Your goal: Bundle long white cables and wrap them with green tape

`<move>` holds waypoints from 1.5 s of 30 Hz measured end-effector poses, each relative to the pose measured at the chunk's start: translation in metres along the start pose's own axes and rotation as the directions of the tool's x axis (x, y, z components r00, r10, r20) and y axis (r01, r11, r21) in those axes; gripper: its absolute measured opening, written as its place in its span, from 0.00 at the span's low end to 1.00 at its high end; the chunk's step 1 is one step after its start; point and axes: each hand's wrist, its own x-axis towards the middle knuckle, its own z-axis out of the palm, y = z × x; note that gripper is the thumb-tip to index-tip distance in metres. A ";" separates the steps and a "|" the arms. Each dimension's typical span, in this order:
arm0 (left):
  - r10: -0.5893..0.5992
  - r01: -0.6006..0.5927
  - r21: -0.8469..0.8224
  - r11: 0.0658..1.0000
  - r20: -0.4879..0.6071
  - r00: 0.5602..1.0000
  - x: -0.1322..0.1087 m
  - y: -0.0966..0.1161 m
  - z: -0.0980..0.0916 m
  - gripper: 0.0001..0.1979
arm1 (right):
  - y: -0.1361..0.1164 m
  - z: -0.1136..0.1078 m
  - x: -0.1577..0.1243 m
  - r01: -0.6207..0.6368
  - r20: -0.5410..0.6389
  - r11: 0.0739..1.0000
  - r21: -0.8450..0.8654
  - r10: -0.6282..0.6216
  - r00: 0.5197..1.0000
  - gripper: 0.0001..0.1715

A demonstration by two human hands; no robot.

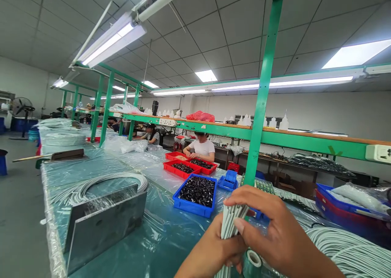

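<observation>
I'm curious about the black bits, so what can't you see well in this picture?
In the head view:
The white cable bundle: the left hand and right hand hide its middle.
The green roll: the bottom edge cuts it off.
The black pieces in the blue crate: too small to identify.
The co-worker's hands: too small to show what they hold.

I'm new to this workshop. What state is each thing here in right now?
Left hand: gripping the cable bundle
Right hand: closed around the cable bundle
White cable bundle: held upright
Green tape roll: partly hidden below the hands
White cable coil: lying coiled on plastic sheeting
Blue crate: full of black parts
</observation>
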 end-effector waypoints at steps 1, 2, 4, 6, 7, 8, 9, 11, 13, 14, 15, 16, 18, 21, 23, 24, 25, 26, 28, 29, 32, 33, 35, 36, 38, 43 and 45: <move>0.002 -0.001 0.022 1.000 -0.017 1.000 0.000 0.000 0.001 0.12 | -0.001 -0.002 0.001 -0.027 0.015 0.999 -0.021 0.027 1.000 0.09; 0.003 -0.002 0.037 0.999 -0.037 0.999 0.001 -0.001 0.001 0.12 | -0.002 -0.004 0.002 -0.059 0.033 0.997 -0.044 0.061 0.998 0.08; 0.005 -0.001 0.063 0.998 -0.056 0.998 0.002 -0.002 0.002 0.11 | -0.004 -0.008 0.005 -0.118 0.087 0.989 -0.091 0.126 0.988 0.07; 0.001 0.003 0.089 0.996 -0.045 0.999 0.002 -0.003 0.002 0.11 | -0.007 -0.014 0.007 -0.143 0.173 0.982 -0.121 0.163 0.971 0.08; -0.007 0.011 0.098 0.995 -0.036 0.999 0.002 -0.003 0.002 0.11 | -0.008 -0.017 0.009 -0.147 0.221 0.981 -0.129 0.173 0.960 0.08; -0.020 0.023 0.109 0.994 -0.025 0.999 0.001 -0.003 0.002 0.11 | -0.010 -0.020 0.011 -0.146 0.264 0.980 -0.139 0.178 0.948 0.07; -0.038 0.040 0.116 0.992 -0.019 0.999 0.001 -0.002 0.002 0.11 | -0.011 -0.023 0.012 -0.144 0.300 0.978 -0.153 0.185 0.936 0.07; -0.081 0.082 0.137 0.987 -0.013 0.997 0.000 -0.001 0.002 0.10 | -0.015 -0.028 0.016 -0.139 0.354 0.970 -0.200 0.204 0.913 0.06; -0.112 0.113 0.155 0.981 -0.012 0.994 -0.001 0.000 0.003 0.10 | -0.018 -0.033 0.020 -0.140 0.380 0.956 -0.258 0.233 0.895 0.05; -0.117 0.118 0.155 0.981 -0.014 0.993 -0.002 0.000 0.003 0.10 | -0.019 -0.035 0.022 -0.140 0.388 0.950 -0.279 0.245 0.888 0.05; -0.118 0.118 0.149 0.982 -0.012 0.993 -0.002 0.000 0.003 0.10 | -0.020 -0.036 0.023 -0.139 0.399 0.946 -0.293 0.254 0.881 0.05; -0.113 0.113 0.142 0.983 -0.009 0.994 -0.002 0.001 0.004 0.10 | -0.021 -0.038 0.025 -0.133 0.414 0.945 -0.300 0.255 0.874 0.05; -0.095 0.095 0.123 0.988 -0.001 0.995 -0.002 0.001 0.004 0.11 | -0.021 -0.039 0.026 -0.119 0.446 0.945 -0.305 0.252 0.859 0.04; -0.069 0.067 0.100 0.993 0.018 0.997 -0.002 0.001 0.005 0.12 | -0.021 -0.038 0.026 -0.130 0.457 0.939 -0.320 0.273 0.846 0.04; -0.063 0.060 0.095 0.994 0.030 0.998 -0.002 0.001 0.004 0.12 | -0.020 -0.036 0.025 -0.149 0.445 0.937 -0.315 0.285 0.849 0.06; -0.062 0.058 0.097 0.994 0.034 0.998 -0.002 0.001 0.004 0.11 | -0.019 -0.034 0.024 -0.153 0.444 0.939 -0.307 0.284 0.850 0.06; -0.059 0.055 0.098 0.994 0.037 0.998 -0.002 0.001 0.004 0.11 | -0.018 -0.033 0.023 -0.153 0.442 0.943 -0.296 0.277 0.853 0.06; -0.053 0.049 0.094 0.994 0.039 0.998 -0.002 0.001 0.004 0.11 | -0.017 -0.032 0.022 -0.150 0.436 0.947 -0.283 0.267 0.860 0.06; -0.047 0.044 0.070 0.997 0.040 0.998 -0.002 0.000 0.003 0.12 | -0.015 -0.030 0.021 -0.138 0.418 0.957 -0.254 0.237 0.877 0.03; -0.044 0.042 0.055 0.998 0.038 0.998 -0.001 -0.001 0.003 0.12 | -0.014 -0.030 0.020 -0.134 0.407 0.962 -0.239 0.225 0.885 0.02; -0.036 0.035 0.025 0.999 0.046 0.998 0.000 -0.003 0.002 0.12 | -0.011 -0.031 0.019 -0.153 0.373 0.966 -0.209 0.223 0.901 0.08; -0.033 0.032 0.019 0.999 0.048 0.998 0.001 -0.003 0.002 0.12 | -0.010 -0.031 0.018 -0.171 0.359 0.966 -0.195 0.233 0.904 0.09; -0.030 0.030 0.004 1.000 0.050 0.998 0.000 -0.003 0.001 0.12 | -0.009 -0.032 0.018 -0.218 0.324 0.966 -0.141 0.253 0.912 0.08; -0.030 0.031 -0.002 1.000 0.052 0.998 0.000 -0.003 0.001 0.12 | -0.007 -0.032 0.018 -0.238 0.314 0.966 -0.098 0.257 0.914 0.08; -0.030 0.031 -0.012 0.999 0.064 0.997 -0.001 -0.002 0.001 0.12 | -0.004 -0.031 0.017 -0.265 0.315 0.964 -0.007 0.254 0.915 0.08; -0.022 0.025 -0.040 0.999 0.078 0.997 -0.002 -0.001 0.000 0.13 | 0.006 -0.029 0.012 -0.273 0.275 0.960 0.062 0.247 0.929 0.07; -0.022 0.026 -0.046 0.999 0.083 0.996 -0.001 -0.003 0.000 0.15 | 0.008 -0.028 0.010 -0.242 0.258 0.969 0.043 0.223 0.940 0.07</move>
